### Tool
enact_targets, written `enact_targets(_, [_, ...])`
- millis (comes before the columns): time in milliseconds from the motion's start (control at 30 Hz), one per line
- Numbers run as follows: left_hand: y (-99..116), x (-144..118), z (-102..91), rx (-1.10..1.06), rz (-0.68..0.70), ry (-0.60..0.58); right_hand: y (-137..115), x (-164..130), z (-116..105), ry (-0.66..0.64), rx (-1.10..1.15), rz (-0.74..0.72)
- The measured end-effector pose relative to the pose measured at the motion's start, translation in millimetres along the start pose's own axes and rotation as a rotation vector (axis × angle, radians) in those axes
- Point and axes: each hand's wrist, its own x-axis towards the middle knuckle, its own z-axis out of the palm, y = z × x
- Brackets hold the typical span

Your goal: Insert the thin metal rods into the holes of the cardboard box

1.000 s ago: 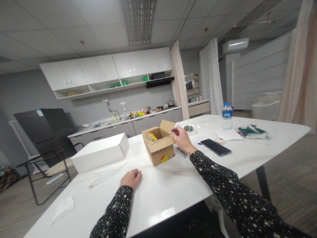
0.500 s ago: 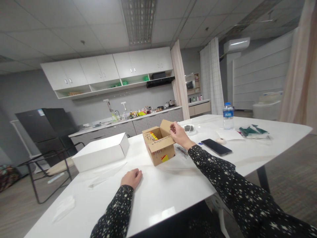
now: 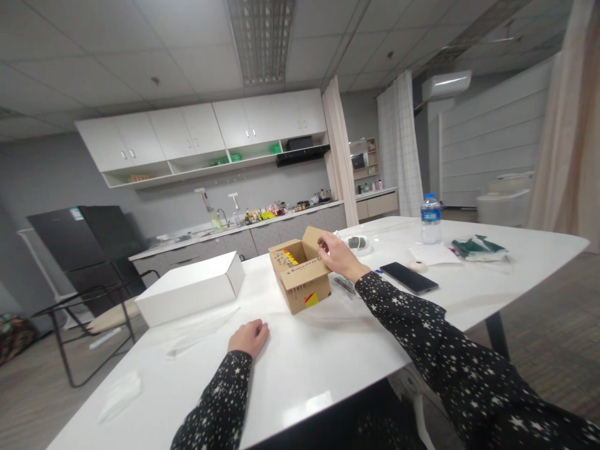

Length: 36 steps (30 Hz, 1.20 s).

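Observation:
A small open cardboard box [image 3: 300,284] with yellow and red items inside stands in the middle of the white table [image 3: 328,356]. My right hand [image 3: 336,256] reaches over the box's right flap, fingers curled together at the rim of the opening. Whether they pinch something small is too unclear to tell. My left hand [image 3: 248,337] rests on the table as a loose fist, nearer to me and left of the box, holding nothing. Both sleeves are black with white stars.
A closed white box [image 3: 190,287] lies left of the cardboard box. Right of my hand lie pens [image 3: 345,286], a black phone [image 3: 409,278], paper [image 3: 434,254], a water bottle [image 3: 430,219] and a green packet [image 3: 478,247]. A black chair [image 3: 89,306] stands at the table's left.
My right hand has moved a little left, from beside the flap to over the box's opening. The thin silvery thing seen in its fingers a second ago no longer shows. My left hand has stayed still.

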Motion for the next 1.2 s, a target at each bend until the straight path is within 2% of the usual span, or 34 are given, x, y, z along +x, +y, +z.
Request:
enact_targets(433, [-1, 1, 0.9, 0.036, 0.025, 0.005, 5, -8, 1, -0.068, -0.089, 0.023])
enact_targets(700, [-4, 7, 7.4, 0.042, -0.014, 0.005, 7, -15, 1, -0.11, -0.089, 0.026])
enact_targets(967, [-2, 4, 4.0, 0.012, -0.011, 0.01, 2, -14, 0, -0.091, -0.055, 0.019])
enact_targets(1200, [-1, 2, 0.3, 0.011, 0.011, -0.006, 1, -16, 0, -0.13, -0.048, -0.021])
